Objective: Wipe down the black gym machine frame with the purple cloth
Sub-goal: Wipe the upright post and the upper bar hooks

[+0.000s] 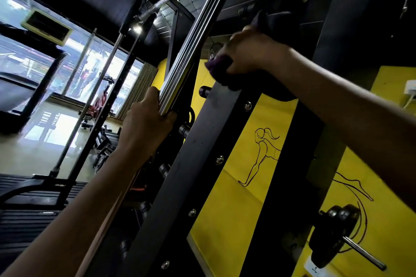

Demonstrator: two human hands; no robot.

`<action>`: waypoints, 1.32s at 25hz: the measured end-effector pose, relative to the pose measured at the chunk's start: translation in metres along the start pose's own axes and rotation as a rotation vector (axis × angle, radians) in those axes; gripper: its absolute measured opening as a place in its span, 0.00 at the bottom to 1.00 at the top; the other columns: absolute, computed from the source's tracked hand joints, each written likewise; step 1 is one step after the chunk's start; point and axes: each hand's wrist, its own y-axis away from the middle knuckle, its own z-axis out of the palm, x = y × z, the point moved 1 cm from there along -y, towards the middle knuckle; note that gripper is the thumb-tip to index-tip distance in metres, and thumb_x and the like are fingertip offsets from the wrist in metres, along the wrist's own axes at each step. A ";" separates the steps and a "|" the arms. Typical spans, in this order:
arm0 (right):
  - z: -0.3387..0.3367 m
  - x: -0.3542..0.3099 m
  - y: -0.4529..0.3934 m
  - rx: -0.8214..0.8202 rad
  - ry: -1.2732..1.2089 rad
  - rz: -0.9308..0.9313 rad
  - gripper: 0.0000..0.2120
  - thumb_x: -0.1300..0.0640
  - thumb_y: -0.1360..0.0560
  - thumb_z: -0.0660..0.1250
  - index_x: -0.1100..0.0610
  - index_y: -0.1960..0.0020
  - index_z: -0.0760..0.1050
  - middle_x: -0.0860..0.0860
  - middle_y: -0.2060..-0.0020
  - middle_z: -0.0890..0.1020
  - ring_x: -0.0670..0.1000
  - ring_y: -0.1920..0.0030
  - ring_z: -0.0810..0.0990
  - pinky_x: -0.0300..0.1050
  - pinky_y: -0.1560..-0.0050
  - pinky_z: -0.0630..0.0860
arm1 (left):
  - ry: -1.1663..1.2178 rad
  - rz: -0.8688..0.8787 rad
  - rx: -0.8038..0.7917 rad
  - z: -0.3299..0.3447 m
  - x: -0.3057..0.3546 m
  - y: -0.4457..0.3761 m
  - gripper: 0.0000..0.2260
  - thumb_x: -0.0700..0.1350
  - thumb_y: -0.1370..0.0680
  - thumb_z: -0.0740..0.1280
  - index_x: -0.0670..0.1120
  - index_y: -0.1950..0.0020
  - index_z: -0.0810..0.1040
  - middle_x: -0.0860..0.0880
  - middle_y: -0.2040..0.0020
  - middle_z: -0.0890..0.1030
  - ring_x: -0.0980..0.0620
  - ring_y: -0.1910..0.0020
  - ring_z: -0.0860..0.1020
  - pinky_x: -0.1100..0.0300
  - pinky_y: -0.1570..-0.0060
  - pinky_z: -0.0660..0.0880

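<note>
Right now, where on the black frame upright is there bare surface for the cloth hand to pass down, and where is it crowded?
The broad face of the frame upright is bare below the right hand and purple cloth, bordered by bolts on its right edge. Its left edge is crowded: black pegs and the left hand gripping the rails.

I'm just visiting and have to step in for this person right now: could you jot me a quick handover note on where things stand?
Right hand: holds the purple cloth pressed against the black frame upright, high up.
Left hand: grip curled round the bundle of silver guide rods beside the upright, steadying.
Done: cannot tell from this view how much has been wiped.
Left: probably work the cloth down the bolted upright, then the other black posts.
</note>
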 end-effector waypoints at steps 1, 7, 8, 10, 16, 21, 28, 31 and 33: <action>0.005 -0.015 -0.002 -0.027 -0.003 -0.020 0.18 0.50 0.23 0.62 0.49 0.34 0.73 0.55 0.40 0.77 0.58 0.38 0.73 0.52 0.34 0.62 | 0.007 -0.014 -0.007 0.000 0.000 0.001 0.12 0.42 0.25 0.68 0.41 0.54 0.65 0.49 0.69 0.70 0.51 0.72 0.69 0.59 0.72 0.64; 0.042 -0.070 0.023 -0.127 -0.095 -0.355 0.17 0.47 0.23 0.62 0.47 0.35 0.73 0.48 0.44 0.80 0.51 0.43 0.76 0.50 0.35 0.67 | -0.021 -0.031 0.002 0.000 -0.002 0.004 0.12 0.42 0.25 0.68 0.40 0.54 0.65 0.48 0.69 0.69 0.51 0.73 0.67 0.59 0.73 0.64; 0.041 -0.063 0.030 -0.159 -0.146 -0.399 0.19 0.47 0.24 0.64 0.46 0.34 0.72 0.47 0.44 0.80 0.50 0.42 0.76 0.52 0.36 0.68 | -0.020 -0.033 -0.004 -0.001 -0.002 0.005 0.11 0.41 0.25 0.68 0.40 0.54 0.66 0.48 0.69 0.69 0.52 0.73 0.67 0.60 0.73 0.63; 0.030 -0.038 0.039 -0.207 -0.242 -0.388 0.21 0.49 0.27 0.68 0.46 0.34 0.73 0.47 0.44 0.80 0.50 0.43 0.76 0.54 0.38 0.71 | -0.009 -0.036 -0.015 -0.002 -0.001 0.007 0.11 0.41 0.25 0.68 0.39 0.54 0.66 0.48 0.69 0.69 0.52 0.73 0.67 0.60 0.73 0.62; 0.007 -0.005 0.034 -0.018 -0.200 -0.093 0.18 0.50 0.24 0.64 0.47 0.34 0.74 0.52 0.42 0.79 0.55 0.41 0.74 0.48 0.37 0.64 | -0.005 -0.064 -0.021 -0.004 0.000 0.009 0.12 0.40 0.25 0.68 0.42 0.57 0.63 0.49 0.69 0.69 0.53 0.73 0.67 0.62 0.75 0.61; 0.037 -0.086 0.014 -0.082 -0.068 -0.131 0.18 0.46 0.23 0.61 0.53 0.37 0.75 0.54 0.42 0.79 0.55 0.39 0.74 0.50 0.35 0.64 | -0.055 -0.077 0.005 -0.004 0.002 0.012 0.12 0.41 0.24 0.67 0.41 0.55 0.63 0.50 0.69 0.66 0.56 0.73 0.64 0.64 0.77 0.59; 0.033 -0.087 0.048 -0.284 -0.234 -0.391 0.19 0.52 0.25 0.67 0.51 0.34 0.73 0.49 0.46 0.80 0.49 0.47 0.77 0.47 0.43 0.73 | -0.033 -0.021 0.011 -0.004 -0.002 0.020 0.12 0.39 0.24 0.66 0.41 0.53 0.62 0.53 0.68 0.65 0.57 0.73 0.63 0.70 0.80 0.61; 0.017 -0.059 0.048 -0.226 -0.288 -0.240 0.19 0.54 0.24 0.67 0.50 0.34 0.73 0.49 0.50 0.79 0.47 0.52 0.74 0.44 0.47 0.72 | -0.062 -0.026 0.005 -0.004 -0.007 0.021 0.12 0.41 0.24 0.66 0.42 0.51 0.63 0.51 0.68 0.67 0.55 0.72 0.65 0.64 0.75 0.59; 0.021 -0.061 0.041 -0.156 -0.275 -0.163 0.18 0.53 0.24 0.66 0.50 0.34 0.73 0.49 0.51 0.79 0.48 0.52 0.73 0.43 0.49 0.69 | -0.049 -0.020 -0.003 -0.003 -0.010 0.022 0.11 0.40 0.24 0.67 0.41 0.50 0.64 0.50 0.67 0.69 0.53 0.72 0.67 0.63 0.74 0.59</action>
